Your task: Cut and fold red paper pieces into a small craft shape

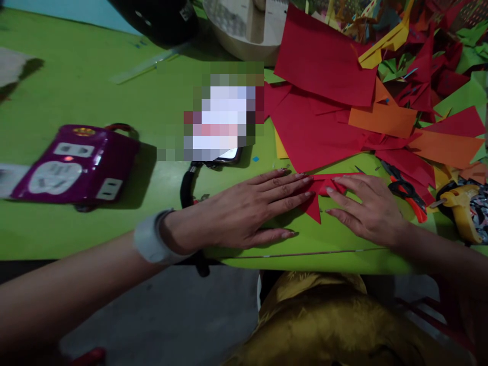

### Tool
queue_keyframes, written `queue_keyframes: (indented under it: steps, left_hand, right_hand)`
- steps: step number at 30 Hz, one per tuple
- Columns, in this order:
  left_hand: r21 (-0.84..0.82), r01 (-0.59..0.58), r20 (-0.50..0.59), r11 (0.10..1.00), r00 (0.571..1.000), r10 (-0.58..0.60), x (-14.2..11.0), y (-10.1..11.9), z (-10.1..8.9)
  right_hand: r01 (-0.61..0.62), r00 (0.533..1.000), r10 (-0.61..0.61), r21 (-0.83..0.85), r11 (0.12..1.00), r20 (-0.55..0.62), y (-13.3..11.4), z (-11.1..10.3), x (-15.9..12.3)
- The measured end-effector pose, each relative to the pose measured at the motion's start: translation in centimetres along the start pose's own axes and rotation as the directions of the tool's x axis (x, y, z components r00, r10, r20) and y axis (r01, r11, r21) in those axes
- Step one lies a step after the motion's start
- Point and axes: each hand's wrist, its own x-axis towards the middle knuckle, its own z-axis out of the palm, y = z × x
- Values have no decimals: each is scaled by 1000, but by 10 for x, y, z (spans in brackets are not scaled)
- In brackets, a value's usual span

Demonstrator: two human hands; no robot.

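Note:
A folded piece of red paper (313, 207) lies on the green table, with a pointed flap toward the front edge. My left hand (263, 201) is stretched out flat, its fingertips pressing on the paper's left part. From the other side, my right hand (366, 206) rests bent fingertips on the folds, with thumb and fingers apart. Both hands hide parts of the paper. Just behind them spreads a larger red sheet (316, 137). Scissors (406, 193) with black and orange handles lie right of my right hand.
A phone with a blurred screen (221, 119) lies behind my left hand, a black strap (186, 185) beside it. A purple power socket box (76, 165) stands left. Colored paper scraps (430, 91) heap at back right, near a yellow tool (461, 208). A round pale container (244, 40) stands behind.

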Motion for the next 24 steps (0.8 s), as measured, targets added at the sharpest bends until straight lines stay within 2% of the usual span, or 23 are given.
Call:
queue_keyframes:
  steps: [5, 8, 13, 15, 17, 20, 22, 24]
  left_hand:
    - [15, -2, -1, 1000, 1000, 2, 2, 1, -1]
    - [33, -15, -6, 999, 1000, 16, 3, 1, 0]
    - [25, -38, -63, 999, 997, 40, 1, -1, 0]
    - [14, -28, -143, 1000, 989, 30, 1, -2, -2]
    - [40, 36, -258, 999, 966, -24, 4, -3, -4]
    - [170, 130, -366, 977, 929, -60, 14, -5, -4]
    - [255, 134, -339, 958, 940, -42, 21, -6, -4]
    - [296, 117, -266, 948, 963, -36, 26, -7, -3]
  right_hand:
    - [-207, 977, 203, 58, 977, 70, 17, -3, 18]
    - [-244, 960, 226, 98, 965, 165, 29, 7, 31]
    - [-217, 947, 171, 147, 965, 272, 35, 19, 42]
    - [-209, 950, 164, 154, 966, 264, 33, 19, 42]
    - [-203, 955, 160, 158, 966, 251, 31, 18, 41]
    - [-154, 966, 117, 149, 977, 232, 30, 18, 39]
    - [-105, 975, 77, 127, 986, 210, 30, 17, 37]
    - [-54, 980, 35, 93, 994, 195, 29, 17, 34]
